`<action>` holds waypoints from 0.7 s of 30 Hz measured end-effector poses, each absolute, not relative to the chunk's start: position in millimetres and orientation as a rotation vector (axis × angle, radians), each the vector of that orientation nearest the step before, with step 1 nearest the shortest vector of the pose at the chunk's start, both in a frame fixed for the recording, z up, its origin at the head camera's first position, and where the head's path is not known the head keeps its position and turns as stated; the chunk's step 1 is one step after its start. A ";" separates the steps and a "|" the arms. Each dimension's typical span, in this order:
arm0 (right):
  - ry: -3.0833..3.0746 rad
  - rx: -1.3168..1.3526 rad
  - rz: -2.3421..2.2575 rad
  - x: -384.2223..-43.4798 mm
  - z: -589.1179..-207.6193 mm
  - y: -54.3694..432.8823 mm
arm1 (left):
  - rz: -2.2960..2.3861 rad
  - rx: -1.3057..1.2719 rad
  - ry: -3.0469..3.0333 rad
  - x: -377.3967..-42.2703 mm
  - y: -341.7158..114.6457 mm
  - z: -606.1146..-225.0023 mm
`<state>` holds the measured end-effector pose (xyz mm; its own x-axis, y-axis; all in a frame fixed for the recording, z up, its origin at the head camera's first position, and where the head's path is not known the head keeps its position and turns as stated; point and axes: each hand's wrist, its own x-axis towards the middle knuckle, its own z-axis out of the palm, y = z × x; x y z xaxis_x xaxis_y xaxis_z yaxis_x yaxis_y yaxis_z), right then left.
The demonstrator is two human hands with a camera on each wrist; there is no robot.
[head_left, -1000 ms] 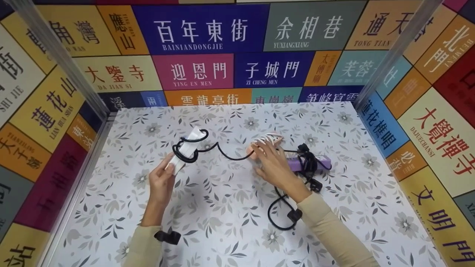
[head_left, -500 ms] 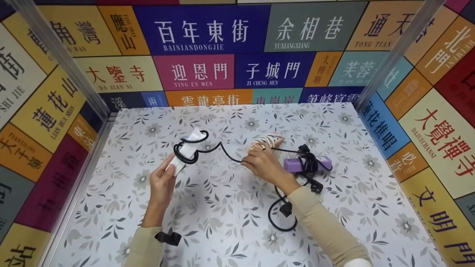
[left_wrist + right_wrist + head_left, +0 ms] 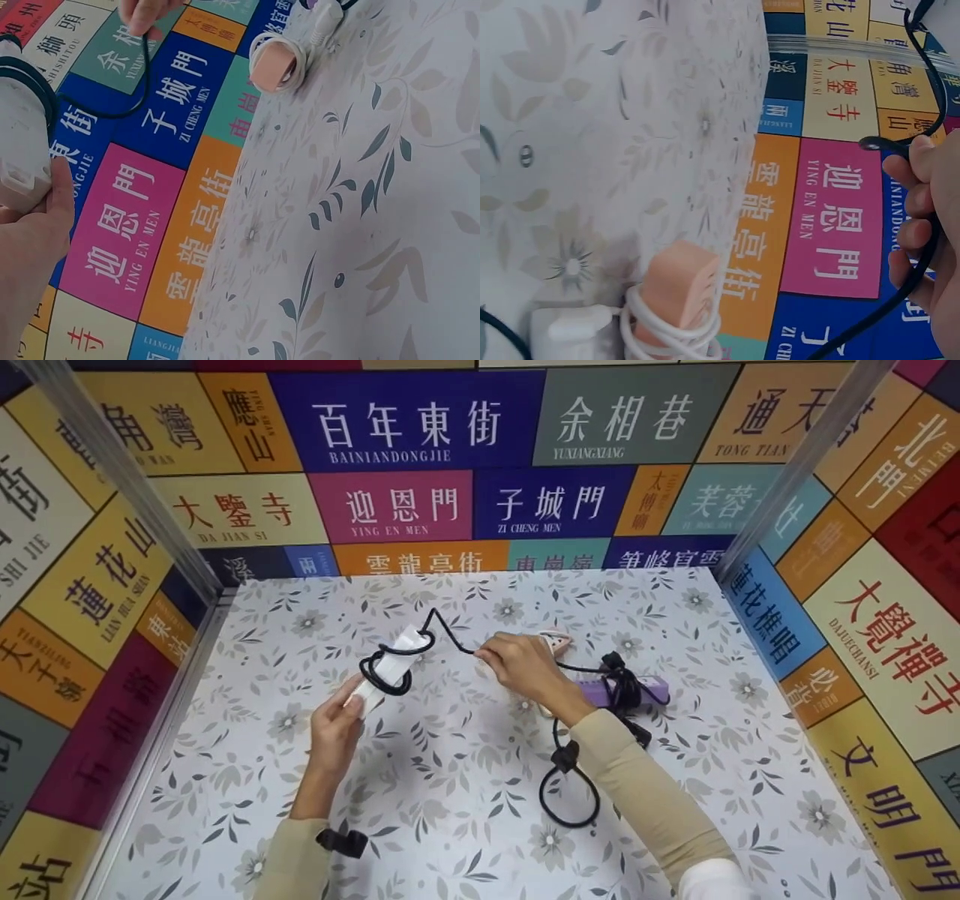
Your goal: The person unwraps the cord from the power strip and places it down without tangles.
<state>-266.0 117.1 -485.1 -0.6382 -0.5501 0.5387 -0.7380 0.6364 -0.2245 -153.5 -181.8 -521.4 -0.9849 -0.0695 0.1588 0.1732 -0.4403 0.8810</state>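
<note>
My left hand [image 3: 336,727] grips the lower end of a white power strip [image 3: 388,666], which is tilted up to the right. Black cord [image 3: 448,631] is looped around the strip and runs from its upper end across to my right hand [image 3: 525,664]. The fingers of that hand pinch the cord, and in the right wrist view they curl around it. Past the hand, the cord leads on toward a purple power strip [image 3: 657,690]. A black plug [image 3: 566,757] hangs by my right forearm, above a loop of cord on the table.
Behind my right hand lies a peach power strip [image 3: 681,274] wrapped in white cord, with a white plug [image 3: 570,330] beside it. More black cord is bundled around the purple strip. Printed panels [image 3: 405,416] wall in the flowered tabletop [image 3: 435,795] at the back and sides.
My right hand has moved left and away from the peach strip, now pinching the black cord. The white strip has shifted slightly right with my left hand. The black plug has moved up and left.
</note>
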 end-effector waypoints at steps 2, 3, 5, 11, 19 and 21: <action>-2.468 0.966 0.595 -267.8 -477.9 114.2 | -2.521 -0.154 -1.642 -153.3 -181.1 -521.9; -2.480 0.943 0.601 -268.2 -473.7 113.3 | -2.505 -0.161 -1.671 -153.3 -180.6 -522.4; -2.508 0.885 0.626 -269.4 -465.8 112.6 | -2.478 -0.184 -1.714 -153.8 -178.9 -523.4; -2.502 0.685 0.763 -270.5 -447.2 117.3 | -2.457 -0.225 -1.750 -155.5 -174.9 -527.7; -2.353 0.588 0.999 -266.3 -424.8 126.8 | -2.415 -0.146 -1.813 -157.5 -174.2 -527.3; -2.288 0.590 1.103 -264.2 -418.3 129.6 | -2.381 -0.118 -1.872 -157.6 -174.2 -526.2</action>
